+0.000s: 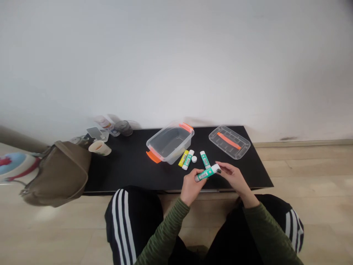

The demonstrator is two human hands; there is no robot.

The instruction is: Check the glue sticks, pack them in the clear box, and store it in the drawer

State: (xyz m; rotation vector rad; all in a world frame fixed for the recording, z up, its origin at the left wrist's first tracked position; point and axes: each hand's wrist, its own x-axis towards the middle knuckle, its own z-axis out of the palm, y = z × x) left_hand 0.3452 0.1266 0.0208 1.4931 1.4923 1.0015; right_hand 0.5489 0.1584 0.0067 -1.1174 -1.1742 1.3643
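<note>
A green-and-white glue stick (206, 174) is held over the front edge of the black table (124, 169). My left hand (192, 184) is closed around its lower end. My right hand (234, 178) has its fingertips at the white cap end, closed on it. Just beyond lies a second green glue stick (204, 159). To its left are a loose white cap (194, 159), another green glue stick (188, 160) and a yellow stick (183, 158), side by side.
An open clear box (170, 141) with orange latches stands behind the sticks. Its clear lid (230, 142) lies at the right. Toward the left are a paper cup (99, 148), a dark glass (124, 127), a bottle (107, 125) and a brown bag (62, 175).
</note>
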